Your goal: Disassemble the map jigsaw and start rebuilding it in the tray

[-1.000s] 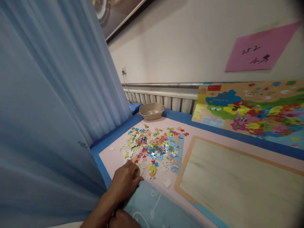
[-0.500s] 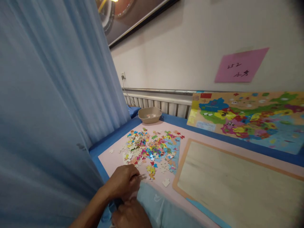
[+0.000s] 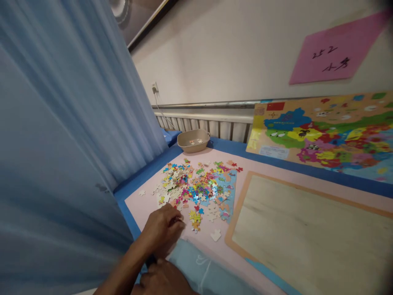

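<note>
Left hand (image 3: 162, 225): fingers curled, thumb drawn in near the index finger. Couldn't tell if a piece was pinched in there; the tips were too shaded and small. Right hand (image 3: 162, 278) sat bent, nearer the body than the left fingers, cut by the frame's bottom edge; its grip couldn't be made out. Blue-grey cloth (image 3: 205, 266) was just beside it, to the right.

Puzzle pieces (image 3: 199, 190) were heaped on the pink sheet (image 3: 138, 209) just beyond the left fingertips, some colour side up, some pale side up. Yellow cluster (image 3: 194, 217) was just right of those fingertips; lone pale piece (image 3: 215, 235) was farther right, slightly nearer the body. Framed board (image 3: 285, 229) lay flat, well to the right of the fingers. Beige basin (image 3: 192, 146), a few pieces inside, stood well beyond them, past the heap.

Handling, judged by look: pieces seemed thin, stiff and very light, likely card or thin wood. Coloured faces looked glossy, so probably a bit slippery, and apt to skid over the sheet or neighbours if nudged. Knobs were likely the weak spots. Best hold seemed a thumb-and-index pinch on opposite edges of the body, off the knobs; loose ones at the heap's rim looked easiest to lift.
</note>
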